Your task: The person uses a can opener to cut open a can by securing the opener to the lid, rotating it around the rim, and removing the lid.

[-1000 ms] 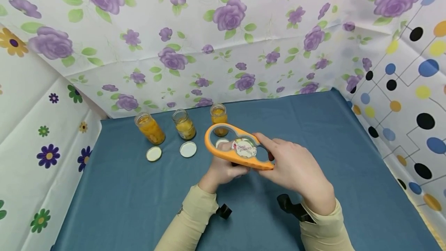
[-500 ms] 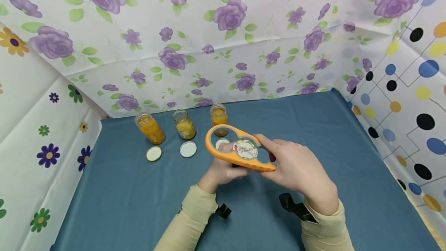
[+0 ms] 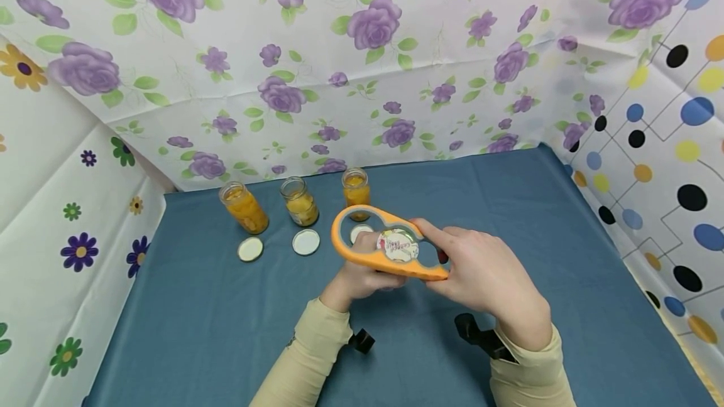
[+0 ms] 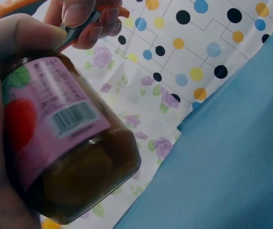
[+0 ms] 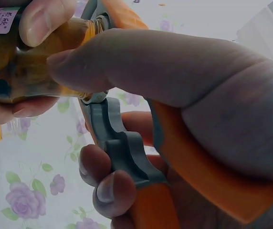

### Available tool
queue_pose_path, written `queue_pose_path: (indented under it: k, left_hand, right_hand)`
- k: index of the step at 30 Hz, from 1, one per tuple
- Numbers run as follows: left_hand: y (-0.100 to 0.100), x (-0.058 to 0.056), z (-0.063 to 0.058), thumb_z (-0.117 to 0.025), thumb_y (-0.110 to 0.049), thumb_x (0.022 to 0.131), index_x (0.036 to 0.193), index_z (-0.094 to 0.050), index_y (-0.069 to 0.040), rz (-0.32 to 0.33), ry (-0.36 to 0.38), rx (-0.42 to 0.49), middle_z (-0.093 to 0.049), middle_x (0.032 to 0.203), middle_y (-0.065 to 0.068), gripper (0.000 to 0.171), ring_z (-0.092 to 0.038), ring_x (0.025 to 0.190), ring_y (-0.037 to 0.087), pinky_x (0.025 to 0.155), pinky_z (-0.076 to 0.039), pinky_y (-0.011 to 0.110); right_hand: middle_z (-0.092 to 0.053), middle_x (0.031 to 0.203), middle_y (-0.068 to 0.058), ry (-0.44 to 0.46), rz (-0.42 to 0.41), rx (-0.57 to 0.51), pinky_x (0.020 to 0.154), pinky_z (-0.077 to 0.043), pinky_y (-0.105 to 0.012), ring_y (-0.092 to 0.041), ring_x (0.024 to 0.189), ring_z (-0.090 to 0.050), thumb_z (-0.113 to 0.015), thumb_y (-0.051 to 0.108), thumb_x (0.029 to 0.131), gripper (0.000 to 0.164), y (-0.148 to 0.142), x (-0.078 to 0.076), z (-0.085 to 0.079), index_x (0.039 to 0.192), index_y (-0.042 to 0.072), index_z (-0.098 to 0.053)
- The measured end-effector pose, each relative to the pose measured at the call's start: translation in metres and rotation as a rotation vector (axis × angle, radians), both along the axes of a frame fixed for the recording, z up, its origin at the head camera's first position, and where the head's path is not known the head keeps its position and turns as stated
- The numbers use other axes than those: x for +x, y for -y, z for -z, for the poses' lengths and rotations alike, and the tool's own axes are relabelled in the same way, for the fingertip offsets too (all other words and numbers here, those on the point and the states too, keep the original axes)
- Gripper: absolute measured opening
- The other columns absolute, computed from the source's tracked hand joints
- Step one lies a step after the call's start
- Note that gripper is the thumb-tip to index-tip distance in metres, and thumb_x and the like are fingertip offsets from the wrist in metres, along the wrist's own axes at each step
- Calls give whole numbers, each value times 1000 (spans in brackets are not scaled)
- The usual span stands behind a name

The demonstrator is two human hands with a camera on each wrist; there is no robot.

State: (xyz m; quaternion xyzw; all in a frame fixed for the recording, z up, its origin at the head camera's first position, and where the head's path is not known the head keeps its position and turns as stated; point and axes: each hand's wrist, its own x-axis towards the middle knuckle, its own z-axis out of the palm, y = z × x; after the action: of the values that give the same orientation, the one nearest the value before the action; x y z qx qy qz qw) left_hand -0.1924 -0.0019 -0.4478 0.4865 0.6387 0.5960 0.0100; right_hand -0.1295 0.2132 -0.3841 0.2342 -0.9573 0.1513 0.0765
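Observation:
My left hand [image 3: 362, 275] grips a glass jar [image 4: 74, 143] with a pink label and fruit inside, raised over the table. An orange and grey jar opener [image 3: 362, 260] fits around the jar's printed lid [image 3: 398, 244]. With curled fingers my right hand [image 3: 489, 275] holds the opener's handles, and its thumb lies against the jar's glass in the right wrist view. From above, the jar's body is hidden beneath the opener and lid; the left wrist view shows it tilted, its label and barcode facing that camera.
Three lidless jars stand along the table's back: a left jar [image 3: 244, 208], a middle jar [image 3: 300, 201] and a right jar [image 3: 356, 193]. Before them lie a left lid [image 3: 250, 249], a middle lid [image 3: 306, 242] and a third lid [image 3: 361, 231], seen through the opener's loop.
The opener's wide looped end has dipped slightly toward me, and the lid has turned a little with it. My right hand has shifted slightly right and down. The jars on the table are unmoved.

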Motion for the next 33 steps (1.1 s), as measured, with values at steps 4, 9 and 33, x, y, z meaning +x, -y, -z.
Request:
queue_pose_path:
  k: [4,9,33]
  left_hand:
    - [1,3,-3,-74,5,70,109,-62,9,100,121,-42,-68,84,18,41,-55,66,10,60,-49,29]
    - [0,3,0,-74,4,72,104,-64,8,123,143,-66,-67,75,15,34,-54,58,6,54,-49,25]
    - [-9,-10,44,-76,-7,71,130,-52,0,294,203,20,-63,96,12,64,-54,75,20,75,-50,39]
  right_hand:
    - [-45,73,16,-39,-42,-12,44,-35,-27,-6,54,-40,-82,33,74,77,-5,1,0,143,40,-49]
    - [-46,72,14,-61,-58,-24,44,-34,-27,-6,54,-39,-83,29,73,76,-8,2,-1,142,37,-52]
    - [-48,79,14,-124,-67,-125,45,-36,-25,-4,53,-37,-83,30,72,80,-16,10,-10,144,36,-48]
